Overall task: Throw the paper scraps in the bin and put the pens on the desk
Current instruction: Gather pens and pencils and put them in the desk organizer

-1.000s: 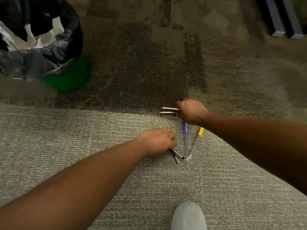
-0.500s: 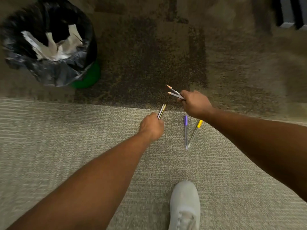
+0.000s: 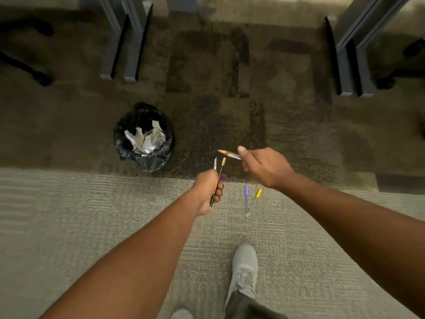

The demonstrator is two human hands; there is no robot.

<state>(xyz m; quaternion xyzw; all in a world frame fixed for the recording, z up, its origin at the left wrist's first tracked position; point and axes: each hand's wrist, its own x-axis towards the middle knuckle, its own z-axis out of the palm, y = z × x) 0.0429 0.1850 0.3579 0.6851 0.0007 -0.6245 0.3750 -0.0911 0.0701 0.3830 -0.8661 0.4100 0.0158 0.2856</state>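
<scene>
My left hand (image 3: 208, 192) grips two pens, one silver-tipped (image 3: 215, 162) and one dark with a gold cap (image 3: 221, 168), their tips pointing away from me. My right hand (image 3: 264, 166) holds blurred pens (image 3: 228, 154) that point left. On the grey carpet between my arms lie a purple-capped pen (image 3: 246, 200) and a yellow-capped pen (image 3: 254, 201). A small purple bit (image 3: 223, 177) shows by my left hand. The bin (image 3: 147, 161), lined with a black bag, holds white paper scraps (image 3: 145, 140) and stands to the left beyond my hands.
Grey desk legs stand at the back left (image 3: 128, 42) and back right (image 3: 351, 54). Dark chair bases (image 3: 30, 70) sit at the far left and right edges. My grey shoe (image 3: 245, 270) is on the light carpet below the lying pens.
Both hands have risen from the floor with their pens. The view has pulled up and back, so the bin looks smaller and the desk legs have come into sight.
</scene>
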